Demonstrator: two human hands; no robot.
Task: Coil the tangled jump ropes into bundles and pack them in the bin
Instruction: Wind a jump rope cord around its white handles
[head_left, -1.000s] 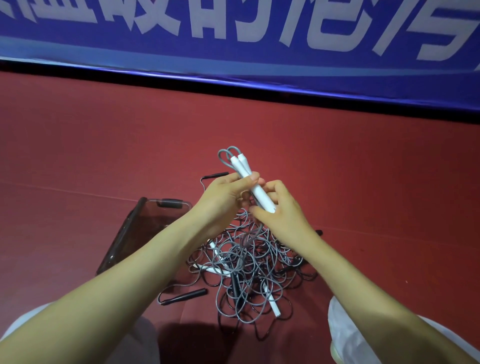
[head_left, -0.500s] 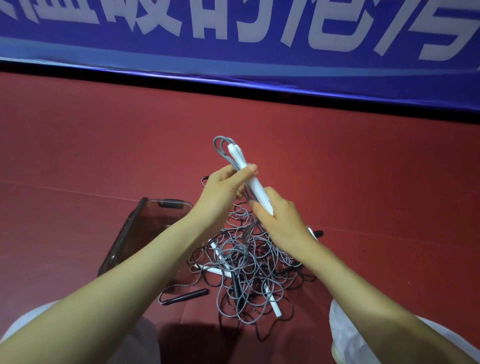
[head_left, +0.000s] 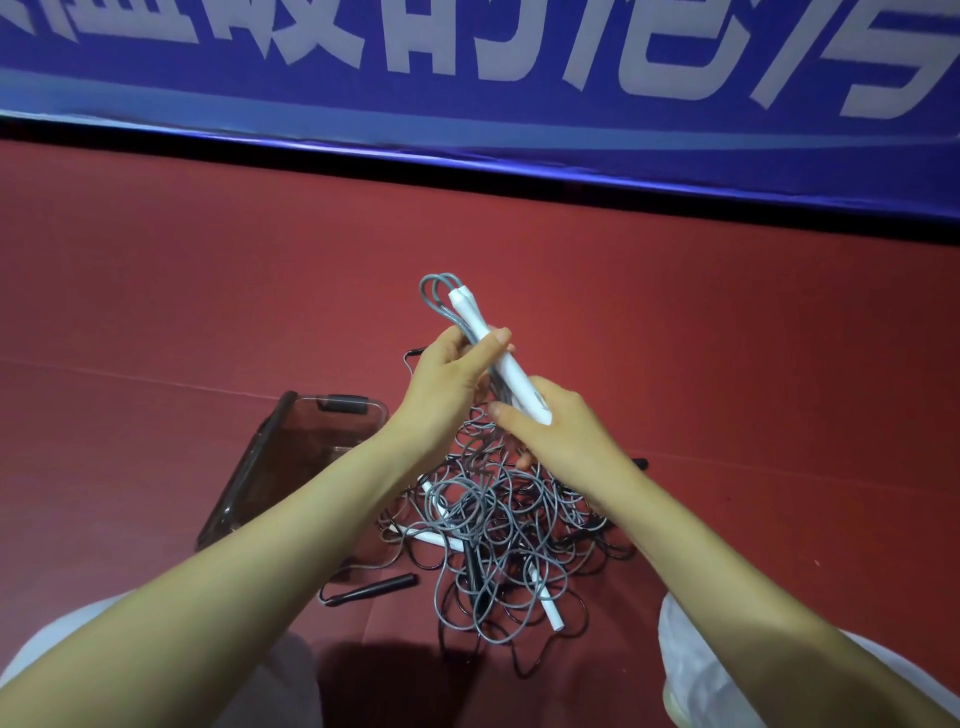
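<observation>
Above the tangle (head_left: 498, 519) of grey and black ropes, both hands hold a pair of white handles (head_left: 501, 361) side by side, tilted with the top leaning away. The left hand (head_left: 447, 374) pinches them about halfway up, thumb on the near side and fingers curled behind, with grey cord caught in the same grip. The right hand (head_left: 558, 434) is closed round their lower end, straight above the tangle. Grey cord loops (head_left: 436, 293) stick out past the top of the handles, and more cord hangs from the hands down into the tangle.

The bin (head_left: 322, 441), dark and see-through, sits just left of the tangle. A black handle (head_left: 374, 590) lies at the tangle's near-left edge, and a white handle (head_left: 543, 597) pokes out of its near side. Beyond the tangle, the red floor (head_left: 727, 364) runs to a blue banner (head_left: 467, 130).
</observation>
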